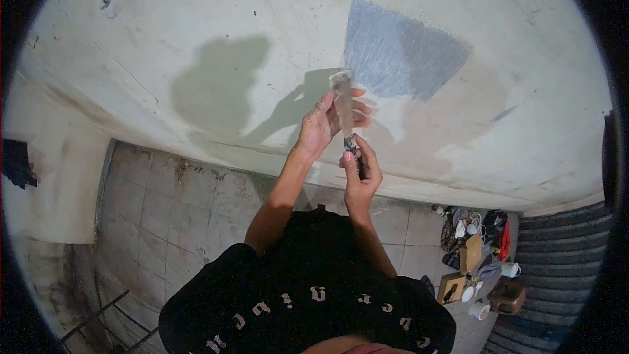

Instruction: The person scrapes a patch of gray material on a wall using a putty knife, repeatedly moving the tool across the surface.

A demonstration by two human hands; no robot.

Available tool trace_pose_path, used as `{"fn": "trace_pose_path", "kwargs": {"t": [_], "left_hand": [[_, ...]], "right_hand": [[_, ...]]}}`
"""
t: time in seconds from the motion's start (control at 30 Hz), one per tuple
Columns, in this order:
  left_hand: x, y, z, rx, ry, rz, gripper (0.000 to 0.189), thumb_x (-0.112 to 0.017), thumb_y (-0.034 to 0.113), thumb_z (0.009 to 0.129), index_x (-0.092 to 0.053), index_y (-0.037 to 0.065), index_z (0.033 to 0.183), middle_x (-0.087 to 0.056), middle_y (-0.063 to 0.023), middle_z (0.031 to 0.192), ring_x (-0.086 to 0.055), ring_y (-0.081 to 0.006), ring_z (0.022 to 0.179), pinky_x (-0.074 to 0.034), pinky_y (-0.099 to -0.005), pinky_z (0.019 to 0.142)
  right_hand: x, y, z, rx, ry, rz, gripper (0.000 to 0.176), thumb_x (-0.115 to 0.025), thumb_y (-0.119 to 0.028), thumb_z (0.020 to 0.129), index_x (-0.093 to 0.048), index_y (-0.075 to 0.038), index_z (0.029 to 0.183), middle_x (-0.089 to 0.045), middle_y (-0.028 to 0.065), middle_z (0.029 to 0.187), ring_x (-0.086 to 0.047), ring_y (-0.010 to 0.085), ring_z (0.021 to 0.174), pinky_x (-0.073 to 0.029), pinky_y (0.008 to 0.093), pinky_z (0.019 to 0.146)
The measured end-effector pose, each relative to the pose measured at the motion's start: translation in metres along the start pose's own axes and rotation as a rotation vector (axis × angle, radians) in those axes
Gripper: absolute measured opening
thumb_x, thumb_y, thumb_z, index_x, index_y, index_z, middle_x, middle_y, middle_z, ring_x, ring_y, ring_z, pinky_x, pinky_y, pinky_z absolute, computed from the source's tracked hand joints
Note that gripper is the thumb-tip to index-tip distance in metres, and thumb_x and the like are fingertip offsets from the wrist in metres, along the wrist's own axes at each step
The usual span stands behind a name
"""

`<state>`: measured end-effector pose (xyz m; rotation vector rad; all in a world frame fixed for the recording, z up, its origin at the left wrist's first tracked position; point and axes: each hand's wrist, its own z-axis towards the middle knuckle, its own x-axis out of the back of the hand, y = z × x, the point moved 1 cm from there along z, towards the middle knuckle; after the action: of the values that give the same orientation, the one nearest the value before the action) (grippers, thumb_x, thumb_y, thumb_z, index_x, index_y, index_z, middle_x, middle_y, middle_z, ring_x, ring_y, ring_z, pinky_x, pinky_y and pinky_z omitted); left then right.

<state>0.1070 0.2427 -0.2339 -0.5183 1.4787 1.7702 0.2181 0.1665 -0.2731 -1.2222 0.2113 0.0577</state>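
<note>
A putty knife (346, 110) points up in front of the wall, its long pale blade smeared whitish near the tip. My right hand (364, 174) is closed round its dark handle, thumb along the near side. At the blade, my left hand (318, 132) curls about it: the thumb rests by the left edge and the fingers show behind and beyond the right edge. Pale specks dot the left thumb. A blue-grey patch (400, 52) covers part of the whitish wall (216, 6), just beyond the blade's tip.
Tiles (196, 203) cover the floor below the wall. To the right lie several bags (452, 233), cardboard boxes (470, 254), white cups (479, 311) and a brown case (508, 296). A ribbed shutter (563, 255) stands beyond them. Dark bars (108, 305) are at lower left.
</note>
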Motion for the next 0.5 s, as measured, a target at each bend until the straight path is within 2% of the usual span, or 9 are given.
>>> {"fn": "trace_pose_path", "kwargs": {"t": [0.03, 0.1, 0.2, 0.27, 0.5], "left_hand": [[-0.001, -0.002, -0.001, 0.007, -0.003, 0.023, 0.064, -0.039, 0.053, 0.097, -0.05, 0.0, 0.131, -0.065, -0.0171, 0.107, -0.065, -0.0256, 0.096, -0.052, -0.0381, 0.084], [-0.001, 0.0, 0.0, 0.016, -0.017, 0.073, 0.064, -0.039, 0.053, 0.097, -0.05, -0.001, 0.13, -0.065, -0.0171, 0.107, -0.064, -0.0264, 0.1, -0.051, -0.0392, 0.085], [-0.007, 0.005, -0.001, 0.137, -0.016, 0.258, 0.068, -0.037, 0.055, 0.097, -0.05, -0.004, 0.128, -0.064, -0.0174, 0.107, -0.064, -0.0262, 0.098, -0.051, -0.039, 0.086], [-0.013, 0.007, 0.0, 0.133, 0.046, 0.242, 0.062, -0.04, 0.051, 0.098, -0.053, -0.003, 0.124, -0.066, -0.0154, 0.101, -0.065, -0.0239, 0.09, -0.052, -0.0364, 0.081], [-0.006, 0.004, 0.001, 0.1, 0.25, 0.326, 0.048, -0.052, 0.043, 0.096, -0.064, -0.003, 0.105, -0.063, -0.0061, 0.073, -0.059, -0.0131, 0.061, -0.049, -0.0265, 0.059]], "right_hand": [[-0.001, 0.002, 0.001, 0.005, 0.03, -0.001, 0.035, -0.064, -0.004, 0.09, -0.056, 0.003, 0.124, -0.06, 0.0031, 0.081, -0.054, 0.0082, 0.07, -0.047, 0.0232, 0.063], [-0.006, -0.002, 0.002, -0.048, 0.011, 0.051, 0.037, -0.063, -0.005, 0.091, -0.05, 0.002, 0.126, -0.061, 0.0054, 0.085, -0.055, 0.009, 0.065, -0.045, 0.0223, 0.055], [-0.008, -0.006, 0.006, -0.124, -0.055, 0.108, 0.038, -0.059, -0.007, 0.094, -0.044, 0.001, 0.128, -0.06, 0.0072, 0.084, -0.055, 0.0104, 0.058, -0.042, 0.0226, 0.048], [-0.007, -0.001, 0.01, -0.152, -0.097, 0.101, 0.039, -0.059, -0.007, 0.094, -0.042, -0.001, 0.128, -0.061, 0.0085, 0.084, -0.054, 0.0108, 0.052, -0.039, 0.0225, 0.043], [-0.014, -0.014, -0.007, -0.245, -0.097, 0.119, 0.044, -0.059, -0.009, 0.095, -0.041, -0.002, 0.135, -0.063, 0.0099, 0.078, -0.052, 0.0096, 0.046, -0.038, 0.0217, 0.04]]}}
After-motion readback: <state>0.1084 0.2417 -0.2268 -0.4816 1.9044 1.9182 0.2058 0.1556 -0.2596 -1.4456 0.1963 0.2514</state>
